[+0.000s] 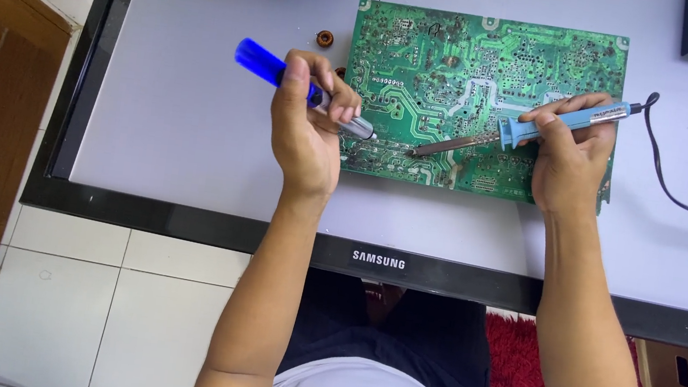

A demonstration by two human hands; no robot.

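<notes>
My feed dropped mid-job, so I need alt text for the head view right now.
Two bare hands work over a green circuit board lying on a grey panel: the left hand holds a blue pump tool, the right hand a light blue soldering iron. Both tips meet near the board's lower edge.

The circuit board (483,97) is green, with a pattern of pale green lines and many small silver dots. The pump tool (304,88) in the left hand (306,132) is bright blue, with a grey metal front part. The soldering iron (536,128) in the right hand (571,160) has a light blue handle and a black cable (676,195). The flat screen (196,114) is pale grey with a black frame. The small coil (324,39) is copper brown. The carpet (548,385) is red, the floor tiles (110,314) are white.
</notes>
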